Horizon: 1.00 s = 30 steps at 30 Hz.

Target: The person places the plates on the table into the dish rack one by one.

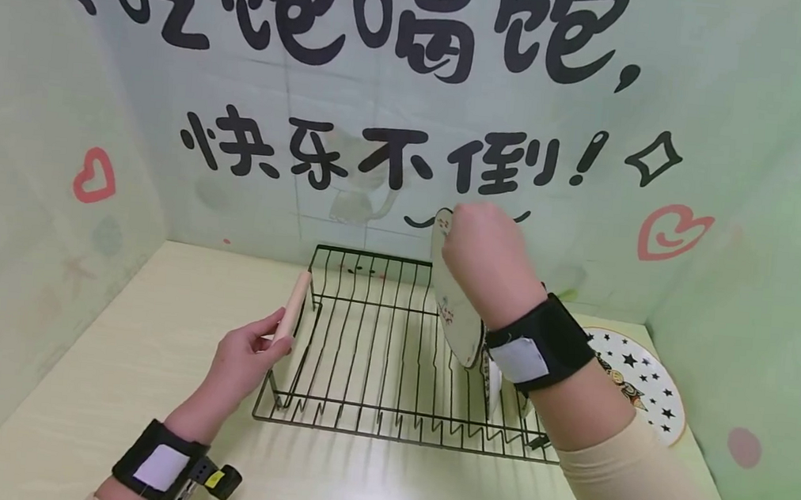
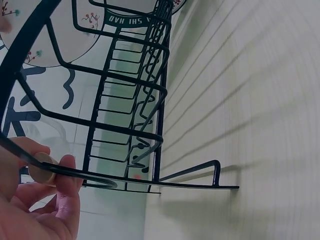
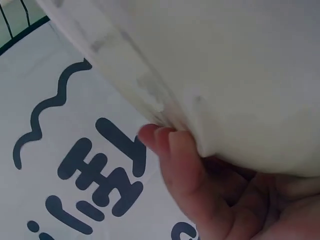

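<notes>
At the left end of the black wire dish rack [image 1: 371, 255], my left hand [image 1: 243, 359] grips a pale wooden handle [image 1: 292, 304]. In the left wrist view the thumb and fingers of that hand [image 2: 42, 212] curl round the handle's round end. My right hand [image 1: 487, 261] holds a pale plate with small flower sprigs [image 1: 454, 312] by its upper edge, tilted on edge over the rack's right half. In the right wrist view the plate's smooth face [image 3: 240, 75] fills the upper right, with the curled fingers [image 3: 182, 165] at its rim.
Another dish [image 1: 494, 381] stands in the rack's right part, partly hidden by my right arm. A plate with black stars [image 1: 649, 383] lies at the right behind my forearm. Lettered cloth [image 1: 378, 97] rises behind the table [image 1: 113, 352].
</notes>
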Tool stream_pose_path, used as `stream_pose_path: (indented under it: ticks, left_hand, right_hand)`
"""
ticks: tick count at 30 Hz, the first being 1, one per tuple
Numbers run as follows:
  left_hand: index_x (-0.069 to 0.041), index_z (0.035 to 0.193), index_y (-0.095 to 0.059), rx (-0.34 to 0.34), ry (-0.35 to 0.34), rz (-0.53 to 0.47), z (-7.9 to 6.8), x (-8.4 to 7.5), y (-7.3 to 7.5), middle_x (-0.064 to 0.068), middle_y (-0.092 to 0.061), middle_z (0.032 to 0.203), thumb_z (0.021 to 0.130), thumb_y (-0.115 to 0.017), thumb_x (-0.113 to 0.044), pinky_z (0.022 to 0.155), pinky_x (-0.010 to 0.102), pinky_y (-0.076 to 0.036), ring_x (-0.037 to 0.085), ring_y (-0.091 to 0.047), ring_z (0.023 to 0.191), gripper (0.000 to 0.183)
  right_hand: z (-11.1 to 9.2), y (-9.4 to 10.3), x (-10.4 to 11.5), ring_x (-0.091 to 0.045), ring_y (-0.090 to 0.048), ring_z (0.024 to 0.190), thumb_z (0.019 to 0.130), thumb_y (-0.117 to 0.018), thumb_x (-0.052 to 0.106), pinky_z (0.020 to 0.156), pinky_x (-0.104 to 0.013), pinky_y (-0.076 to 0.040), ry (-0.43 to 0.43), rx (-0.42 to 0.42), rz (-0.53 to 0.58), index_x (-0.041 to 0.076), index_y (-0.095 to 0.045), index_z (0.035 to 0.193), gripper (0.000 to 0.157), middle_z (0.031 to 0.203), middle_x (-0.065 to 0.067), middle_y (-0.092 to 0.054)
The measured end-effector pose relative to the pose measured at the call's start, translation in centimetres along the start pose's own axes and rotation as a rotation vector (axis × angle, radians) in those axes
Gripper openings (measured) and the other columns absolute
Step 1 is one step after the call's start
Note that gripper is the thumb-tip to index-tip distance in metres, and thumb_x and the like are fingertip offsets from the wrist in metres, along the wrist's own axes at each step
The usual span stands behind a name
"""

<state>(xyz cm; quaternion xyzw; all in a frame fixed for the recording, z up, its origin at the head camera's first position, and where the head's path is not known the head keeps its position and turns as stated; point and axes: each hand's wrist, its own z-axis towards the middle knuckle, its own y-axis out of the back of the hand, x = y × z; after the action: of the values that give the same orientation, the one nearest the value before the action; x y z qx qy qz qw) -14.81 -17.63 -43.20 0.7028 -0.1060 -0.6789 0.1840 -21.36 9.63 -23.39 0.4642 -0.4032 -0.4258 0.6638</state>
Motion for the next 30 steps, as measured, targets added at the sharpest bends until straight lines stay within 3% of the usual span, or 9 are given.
stream_pose_path:
  ticks: [3, 8, 16, 24, 30]
  left_hand:
    - [-0.013, 0.14, -0.044, 0.008, 0.002, -0.015, 0.1, 0.0, 0.2, 0.01, -0.056, 0.12, 0.087, -0.065, -0.025, 0.05, 0.02, -0.041, 0.009, -0.057, 0.077, 0.058]
    - [-0.012, 0.14, -0.045, 0.003, -0.001, -0.034, 0.1, 0.1, 0.2, 0.01, -0.054, 0.125, 0.087, -0.065, -0.025, 0.054, 0.02, -0.044, 0.007, -0.056, 0.079, 0.058]
    - [-0.013, 0.139, -0.046, -0.009, 0.013, -0.04, 0.2, 0.4, -0.2, 0.011, -0.057, 0.117, 0.087, -0.065, -0.02, 0.052, 0.021, -0.042, 0.011, -0.056, 0.077, 0.055]
    - [-0.015, 0.139, -0.046, 0.003, 0.024, -0.068, 0.2, 0.4, 0.0, 0.009, -0.056, 0.12, 0.087, -0.066, -0.024, 0.055, 0.021, -0.044, 0.009, -0.057, 0.08, 0.057]
    - [-0.014, 0.139, -0.046, 0.007, 0.023, -0.072, 0.2, 0.3, 0.0, 0.009, -0.055, 0.122, 0.086, -0.067, -0.026, 0.055, 0.02, -0.043, 0.008, -0.056, 0.079, 0.059]
  right_hand:
    - [0.6, 0.0, 0.7, -0.019, -0.047, 0.06, 0.08, -0.04, -0.009, 0.051, -0.032, -0.042, -0.022, 0.054, -0.028, 0.006, -0.055, 0.067, 0.025, 0.065, -0.005, -0.051]
    - [0.8, -1.0, 1.0, -0.019, -0.055, 0.064, 0.087, -0.041, -0.006, 0.054, -0.034, -0.049, -0.041, 0.066, -0.062, 0.005, -0.059, 0.074, 0.024, 0.07, -0.007, -0.056]
    - [1.8, -3.4, -0.5, -0.023, -0.06, 0.075, 0.09, -0.043, -0.002, 0.065, -0.037, -0.052, -0.122, 0.199, -0.041, -0.001, -0.065, 0.086, 0.023, 0.089, -0.013, -0.062]
    - [1.8, -4.4, -1.7, -0.023, -0.06, 0.076, 0.088, -0.044, -0.004, 0.064, -0.036, -0.052, -0.144, 0.197, -0.053, -0.003, -0.064, 0.093, 0.021, 0.09, -0.015, -0.063]
    - [1.9, -5.0, -2.2, -0.019, -0.058, 0.07, 0.088, -0.047, -0.002, 0.061, -0.034, -0.05, -0.152, 0.22, -0.051, 0.0, -0.063, 0.085, 0.017, 0.082, -0.011, -0.062]
